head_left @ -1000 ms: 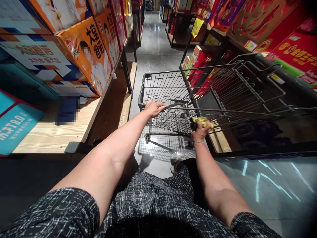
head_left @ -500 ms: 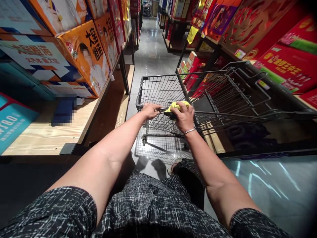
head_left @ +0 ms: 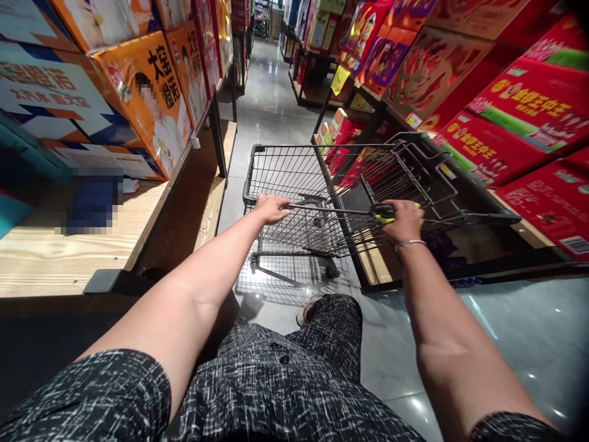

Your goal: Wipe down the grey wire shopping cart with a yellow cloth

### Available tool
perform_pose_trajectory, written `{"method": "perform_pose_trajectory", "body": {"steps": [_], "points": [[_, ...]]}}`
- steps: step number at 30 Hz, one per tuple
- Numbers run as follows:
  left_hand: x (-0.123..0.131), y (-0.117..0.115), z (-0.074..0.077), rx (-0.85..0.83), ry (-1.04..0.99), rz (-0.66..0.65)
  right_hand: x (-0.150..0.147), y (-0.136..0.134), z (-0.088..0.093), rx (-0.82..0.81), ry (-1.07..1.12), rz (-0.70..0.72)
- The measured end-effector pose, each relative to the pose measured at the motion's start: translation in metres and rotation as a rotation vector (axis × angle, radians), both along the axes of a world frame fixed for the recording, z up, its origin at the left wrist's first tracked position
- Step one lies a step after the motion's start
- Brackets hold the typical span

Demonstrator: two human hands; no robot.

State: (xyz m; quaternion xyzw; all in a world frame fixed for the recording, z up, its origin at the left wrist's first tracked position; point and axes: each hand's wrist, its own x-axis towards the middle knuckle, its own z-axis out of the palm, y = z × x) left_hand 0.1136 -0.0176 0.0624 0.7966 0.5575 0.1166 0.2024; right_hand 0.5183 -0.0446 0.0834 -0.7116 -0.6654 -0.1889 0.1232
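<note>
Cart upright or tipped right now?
Upright. The cart has its open top facing up, wheels low at the floor, and the left hand on its upper rail.

The shopping cart (head_left: 331,209) bars the aisle edge of the lower right shelf (head_left: 375,264); over its rim, between left grip (head_left: 272,209) and right grip (head_left: 405,221), there is room to reach down. A narrow strip of floor (head_left: 235,178) parts its left end from the lower left shelf (head_left: 209,212).
</note>
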Motion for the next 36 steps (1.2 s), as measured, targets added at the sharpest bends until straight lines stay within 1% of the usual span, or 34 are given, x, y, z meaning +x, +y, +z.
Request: {"method": "perform_pose_trajectory", "body": {"steps": [2, 3, 5, 6, 8, 9, 10, 12, 13, 15, 17, 20, 22, 23, 24, 26, 29, 31, 33, 35, 36], "points": [[0.001, -0.003, 0.002, 0.006, 0.013, -0.004, -0.054, -0.003, -0.001, -0.107, 0.074, 0.018], [0.001, -0.004, 0.002, 0.015, 0.014, -0.008, -0.083, -0.005, -0.002, -0.142, 0.097, 0.061], [0.0, -0.005, 0.001, 0.042, 0.006, -0.012, -0.137, -0.008, -0.004, -0.179, 0.135, 0.138], [-0.001, -0.005, 0.0, 0.051, -0.002, -0.014, -0.159, -0.009, -0.005, -0.19, 0.145, 0.172], [-0.003, -0.003, -0.002, 0.051, -0.025, -0.026, -0.191, -0.011, -0.007, -0.187, 0.156, 0.206], [-0.005, -0.001, -0.004, 0.045, -0.038, -0.032, -0.2, -0.011, -0.009, -0.176, 0.159, 0.218], [-0.007, 0.0, -0.005, 0.038, -0.053, -0.035, -0.203, -0.011, -0.011, -0.161, 0.161, 0.235], [-0.011, 0.003, -0.008, 0.03, -0.082, -0.024, -0.195, -0.01, -0.015, -0.126, 0.156, 0.3], [-0.013, 0.005, -0.01, 0.03, -0.092, -0.012, -0.185, -0.01, -0.017, -0.109, 0.151, 0.336], [-0.02, 0.008, -0.012, 0.022, -0.106, 0.007, -0.154, -0.009, -0.018, -0.077, 0.136, 0.378], [-0.029, 0.012, -0.014, 0.008, -0.117, 0.011, -0.115, -0.009, -0.016, -0.042, 0.125, 0.355], [-0.047, 0.018, -0.014, -0.004, -0.129, 0.025, -0.062, -0.013, -0.008, -0.006, 0.125, 0.265], [-0.06, 0.023, -0.013, -0.011, -0.111, 0.033, -0.04, -0.017, -0.002, 0.002, 0.134, 0.192], [-0.066, 0.025, -0.012, -0.016, -0.094, 0.03, -0.035, -0.019, 0.001, 0.003, 0.14, 0.157], [-0.072, 0.026, -0.012, -0.017, -0.071, 0.025, -0.034, -0.019, 0.003, 0.004, 0.148, 0.126], [-0.083, 0.029, -0.01, -0.005, -0.011, 0.02, -0.042, -0.019, 0.005, 0.004, 0.17, 0.079], [-0.097, 0.031, -0.006, 0.04, 0.109, 0.055, -0.068, -0.017, 0.004, -0.008, 0.216, 0.066], [-0.105, 0.03, -0.003, 0.063, 0.194, 0.115, -0.087, -0.016, 0.003, -0.022, 0.234, 0.105], [-0.111, 0.027, 0.001, 0.077, 0.245, 0.202, -0.106, -0.017, 0.001, -0.021, 0.241, 0.157], [-0.109, 0.023, 0.007, 0.076, 0.25, 0.292, -0.124, -0.019, -0.001, 0.005, 0.248, 0.179], [-0.105, 0.019, 0.011, 0.067, 0.24, 0.311, -0.133, -0.021, -0.001, 0.022, 0.252, 0.176]]}}
